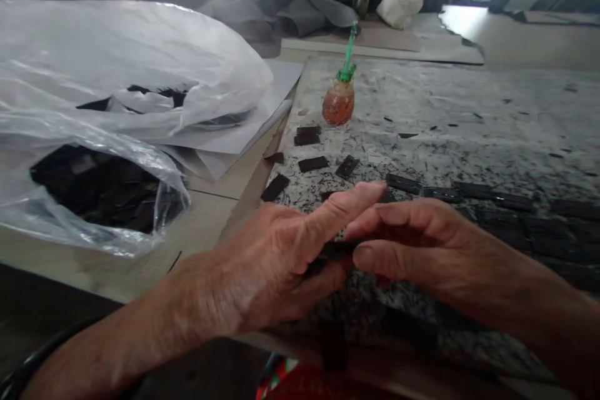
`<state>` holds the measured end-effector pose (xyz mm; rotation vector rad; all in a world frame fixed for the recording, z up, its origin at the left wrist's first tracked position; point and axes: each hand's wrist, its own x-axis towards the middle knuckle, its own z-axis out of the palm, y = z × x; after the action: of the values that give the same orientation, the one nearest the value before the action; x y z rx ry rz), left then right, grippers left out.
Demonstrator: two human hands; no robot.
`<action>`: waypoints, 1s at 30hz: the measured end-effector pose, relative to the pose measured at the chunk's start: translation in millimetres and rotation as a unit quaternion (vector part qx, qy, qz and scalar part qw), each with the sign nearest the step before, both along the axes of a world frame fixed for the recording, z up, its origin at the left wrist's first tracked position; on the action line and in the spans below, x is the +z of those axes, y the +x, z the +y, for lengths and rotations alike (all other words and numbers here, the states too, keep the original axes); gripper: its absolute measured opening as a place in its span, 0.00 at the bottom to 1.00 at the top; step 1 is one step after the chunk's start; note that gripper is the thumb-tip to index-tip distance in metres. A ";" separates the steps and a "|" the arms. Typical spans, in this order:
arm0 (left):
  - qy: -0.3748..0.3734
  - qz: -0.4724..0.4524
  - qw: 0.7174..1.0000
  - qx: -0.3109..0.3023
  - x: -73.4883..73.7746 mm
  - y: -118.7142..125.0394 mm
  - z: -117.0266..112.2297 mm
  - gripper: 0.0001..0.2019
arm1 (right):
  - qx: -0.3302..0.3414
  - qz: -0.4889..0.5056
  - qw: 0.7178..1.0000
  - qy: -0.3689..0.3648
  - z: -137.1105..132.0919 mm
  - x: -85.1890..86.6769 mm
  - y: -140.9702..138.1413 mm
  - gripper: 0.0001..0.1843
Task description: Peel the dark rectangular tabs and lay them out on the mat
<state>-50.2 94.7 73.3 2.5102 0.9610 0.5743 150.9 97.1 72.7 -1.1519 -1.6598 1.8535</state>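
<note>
On my feed, the left hand (267, 262) and right hand (422, 256) meet low over the counter (469, 119), both curled around a dark strip (330, 250) that is partly hidden by the fingers. The left hand clasps one end with its index finger lying along the top, and the right hand grips the other end between thumb and fingers. A black bangle (28, 375) circles the left wrist.

Just beyond the hands, dark rectangular pieces (313, 164) lie loose, with more in a long row (473, 190) running right across the fleck-strewn surface. Further up stands a small orange bottle (338, 103) with a green straw. To the left, a clear plastic bag (56, 131) holds a dark heap of pieces (94, 190) and sits beside white paper sheets (244, 131).
</note>
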 end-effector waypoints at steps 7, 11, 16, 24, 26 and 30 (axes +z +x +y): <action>-0.012 0.018 0.999 0.033 -1.7 -3.9 -10.9 0.31 | -0.100 -0.077 0.990 0.066 -13.4 -3.5 3.9 0.09; 0.020 0.006 0.990 0.141 -17.1 -26.2 -30.0 0.25 | -0.127 -0.159 0.978 0.053 -33.2 -18.4 10.2 0.08; 0.074 -0.036 0.992 0.100 -48.3 -43.8 -59.8 0.16 | -0.098 -0.239 0.946 0.195 -46.3 -34.7 7.7 0.09; 0.131 0.071 0.989 -0.007 -57.9 -35.4 -75.7 0.19 | -0.038 -0.245 0.927 0.280 -34.9 -27.1 -8.4 0.11; 0.132 0.096 0.986 -0.016 -58.9 -33.4 -74.4 0.20 | -0.037 -0.251 0.927 0.277 -33.3 -25.9 -11.7 0.11; 0.134 0.130 0.982 -0.033 -60.2 -30.7 -72.2 0.22 | -0.030 -0.257 0.926 0.276 -31.4 -27.0 -14.6 0.11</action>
<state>-80.9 22.5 13.2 2.9013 0.9383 0.3823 136.3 65.7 45.7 -1.4656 -2.1969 0.9626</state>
